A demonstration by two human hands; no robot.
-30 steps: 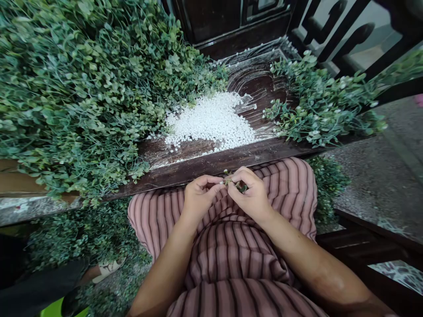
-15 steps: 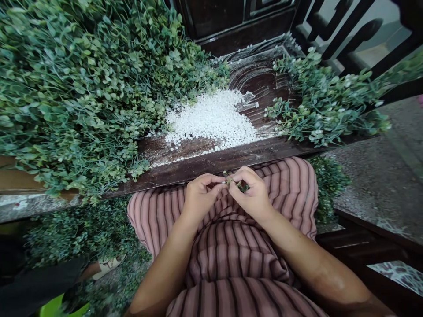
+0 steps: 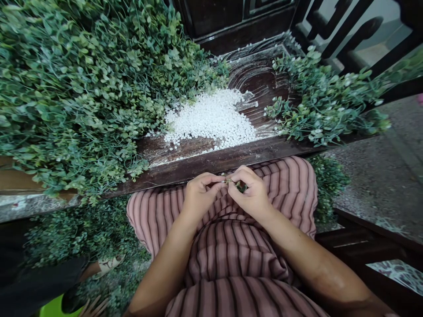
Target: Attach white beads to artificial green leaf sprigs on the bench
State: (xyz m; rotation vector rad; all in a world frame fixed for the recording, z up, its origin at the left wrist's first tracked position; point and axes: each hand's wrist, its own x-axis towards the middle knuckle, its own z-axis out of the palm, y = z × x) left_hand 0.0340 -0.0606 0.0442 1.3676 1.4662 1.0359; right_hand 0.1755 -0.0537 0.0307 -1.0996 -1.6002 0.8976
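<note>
Above my lap, my left hand (image 3: 202, 193) and my right hand (image 3: 249, 191) meet fingertip to fingertip. A small green plastic foliage sprig (image 3: 241, 186) is pinched in my right hand, its leaves showing beneath the curled fingers. My left thumb and index finger press together at the sprig's tip; what they pinch is too small to make out. Just beyond my hands, a heap of small white beads (image 3: 214, 119) lies on the dark wooden bench (image 3: 198, 157).
A large pile of artificial foliage (image 3: 99, 88) covers the bench's left side. A smaller foliage bunch (image 3: 324, 101) lies at the right, by dark wooden slats (image 3: 350, 44). More foliage (image 3: 86, 233) lies below. At lower left are another person's foot (image 3: 109, 263) and hand (image 3: 94, 307).
My hands stay together over my lap, with only slight finger movement around the sprig. Another person's fingers have come into view at the lower left, near the bright green object.
</note>
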